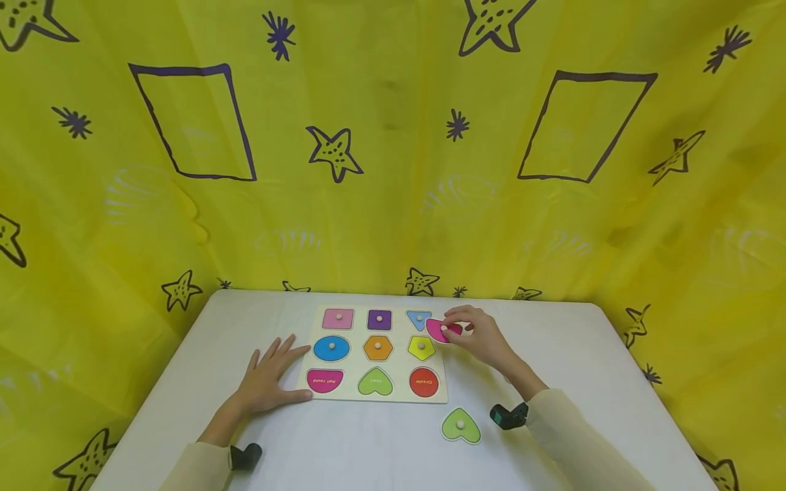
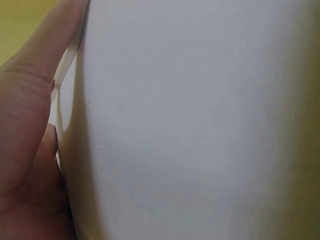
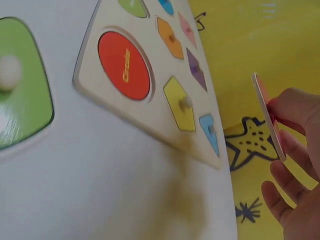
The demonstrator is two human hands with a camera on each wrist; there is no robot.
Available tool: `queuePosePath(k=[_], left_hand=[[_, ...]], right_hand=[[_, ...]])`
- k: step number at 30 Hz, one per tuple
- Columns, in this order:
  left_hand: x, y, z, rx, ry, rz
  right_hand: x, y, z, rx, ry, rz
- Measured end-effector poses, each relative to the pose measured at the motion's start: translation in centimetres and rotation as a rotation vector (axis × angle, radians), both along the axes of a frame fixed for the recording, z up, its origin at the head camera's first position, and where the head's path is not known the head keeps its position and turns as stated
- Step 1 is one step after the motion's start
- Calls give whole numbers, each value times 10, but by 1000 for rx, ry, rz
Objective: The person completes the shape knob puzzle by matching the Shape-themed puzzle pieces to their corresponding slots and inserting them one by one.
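Note:
A wooden shape-puzzle board (image 1: 353,394) lies on the table. My left hand (image 1: 270,377) rests at its left edge, fingers spread, with thumb and a fingertip at the border. Over the board's far right corner, my right hand (image 1: 481,335) pinches a pink half-round puzzle piece (image 1: 434,330); in the right wrist view the piece (image 3: 270,120) is raised and seen nearly edge-on. The near row shows knobless printed recesses: a pink half round (image 1: 325,380), a green heart (image 1: 375,382) and a red circle (image 1: 424,382). Knobbed pieces fill the other two rows.
A green heart piece (image 1: 461,427) with a knob lies on the table near the board's front right corner. Part of another pale-edged thing shows beneath the right forearm. Behind the white table (image 1: 368,450) hangs a yellow curtain (image 1: 381,225) with drawn stars.

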State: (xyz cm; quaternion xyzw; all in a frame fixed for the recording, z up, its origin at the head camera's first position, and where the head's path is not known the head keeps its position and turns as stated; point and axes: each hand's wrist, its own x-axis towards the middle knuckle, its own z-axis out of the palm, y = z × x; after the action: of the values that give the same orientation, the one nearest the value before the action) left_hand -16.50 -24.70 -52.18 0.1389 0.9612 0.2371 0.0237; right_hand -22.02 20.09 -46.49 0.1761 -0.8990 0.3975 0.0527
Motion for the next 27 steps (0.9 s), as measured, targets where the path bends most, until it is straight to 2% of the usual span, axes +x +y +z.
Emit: queuePosePath(k=[7,12,17,21,27], left_hand=[[-2,-2,-7,1,-5,3],[-3,-3,-9,4,2,1],[-3,-4,-9,1,15,-4],[-3,-3,-7,-3,11,0],[-3,-3,-6,-12,5,3]], right_hand=[[-8,-34,-3,-17,-15,41],[-9,-61,-11,-37,-50,57],[-11,-90,-20,-51,-41,124],[-11,-110,-22,-67,-41,177],[-8,-136,-22,-97,-98,204]])
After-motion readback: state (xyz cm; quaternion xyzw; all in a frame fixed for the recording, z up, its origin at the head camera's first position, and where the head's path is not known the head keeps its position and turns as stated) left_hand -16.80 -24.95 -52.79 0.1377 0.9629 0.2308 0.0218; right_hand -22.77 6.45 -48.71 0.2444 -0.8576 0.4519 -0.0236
